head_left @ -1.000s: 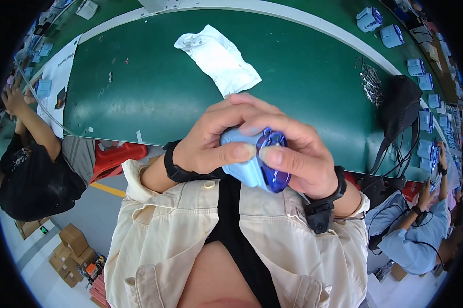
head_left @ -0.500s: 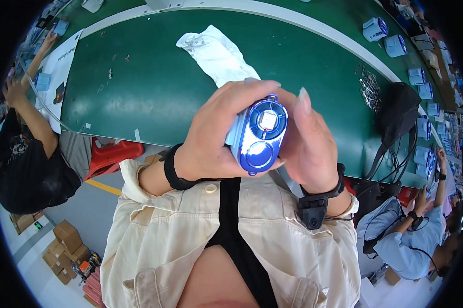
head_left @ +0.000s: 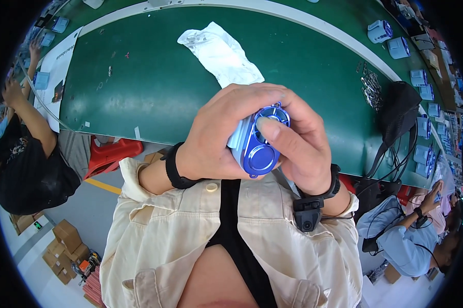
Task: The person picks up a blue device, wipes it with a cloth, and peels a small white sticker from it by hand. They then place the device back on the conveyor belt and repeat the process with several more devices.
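A small blue handheld device (head_left: 261, 157) is held up before my chest, over the table's near edge. Its shiny blue oval face has a spoked round opening at the upper end and a round ringed disc below; the side is light blue. My left hand (head_left: 211, 128) wraps round the light blue body from the left. From the right, my right hand (head_left: 307, 146) grips it too, its thumb lying across the spoked opening and partly covering it. Its other fingers curl behind the device and are mostly hidden. Beyond my hands a crumpled white cloth-like sheet (head_left: 221, 54) lies on the green table (head_left: 139, 97).
Metal clips (head_left: 371, 90) lie in a heap at the right, beside a black bag (head_left: 399, 110) with cables. Light blue devices (head_left: 380, 32) line the far right strip. Co-workers sit at left (head_left: 31, 169) and right (head_left: 403, 246). Cardboard boxes (head_left: 64, 251) stand on the floor.
My right hand has closed in on the device, its thumb coming down over the spoked opening, where a bright light or reflection showed before. My left hand keeps its grip.
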A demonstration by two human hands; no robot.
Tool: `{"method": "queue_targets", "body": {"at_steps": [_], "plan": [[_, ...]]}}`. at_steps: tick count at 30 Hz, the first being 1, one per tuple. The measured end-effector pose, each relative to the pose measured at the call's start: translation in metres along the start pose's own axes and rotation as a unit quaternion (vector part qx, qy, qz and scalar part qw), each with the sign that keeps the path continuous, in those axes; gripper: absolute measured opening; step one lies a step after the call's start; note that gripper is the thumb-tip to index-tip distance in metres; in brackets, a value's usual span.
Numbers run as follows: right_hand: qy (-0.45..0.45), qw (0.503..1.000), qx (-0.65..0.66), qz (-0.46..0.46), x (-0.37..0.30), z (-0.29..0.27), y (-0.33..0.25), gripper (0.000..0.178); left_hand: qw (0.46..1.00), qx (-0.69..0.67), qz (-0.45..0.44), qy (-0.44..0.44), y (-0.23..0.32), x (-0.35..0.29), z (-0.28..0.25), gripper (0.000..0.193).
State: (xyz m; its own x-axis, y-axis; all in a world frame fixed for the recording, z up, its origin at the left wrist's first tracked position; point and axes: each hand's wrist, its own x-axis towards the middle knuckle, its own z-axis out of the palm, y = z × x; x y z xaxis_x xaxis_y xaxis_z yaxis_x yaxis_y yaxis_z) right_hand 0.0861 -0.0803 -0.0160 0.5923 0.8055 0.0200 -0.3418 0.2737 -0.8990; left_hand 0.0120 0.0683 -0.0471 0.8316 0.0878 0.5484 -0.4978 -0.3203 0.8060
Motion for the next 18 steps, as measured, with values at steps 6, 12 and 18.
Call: {"method": "queue_targets", "body": {"at_steps": [6, 12, 18], "plan": [[0.010, 0.998, 0.034, 0.059, 0.005, -0.002, -0.005, 0.031, 1.000, -0.007, 0.005, 0.017, -0.002, 0.001, -0.001, 0.077], [0.001, 0.999, 0.021, 0.035, 0.011, -0.001, -0.006, 0.039, 1.000, -0.024, 0.009, 0.015, -0.003, 0.003, -0.004, 0.077], [-0.014, 0.999, -0.036, 0.015, 0.010, -0.001, -0.002, 0.032, 1.000, -0.028, -0.003, 0.008, -0.006, -0.002, -0.003, 0.078]]}}
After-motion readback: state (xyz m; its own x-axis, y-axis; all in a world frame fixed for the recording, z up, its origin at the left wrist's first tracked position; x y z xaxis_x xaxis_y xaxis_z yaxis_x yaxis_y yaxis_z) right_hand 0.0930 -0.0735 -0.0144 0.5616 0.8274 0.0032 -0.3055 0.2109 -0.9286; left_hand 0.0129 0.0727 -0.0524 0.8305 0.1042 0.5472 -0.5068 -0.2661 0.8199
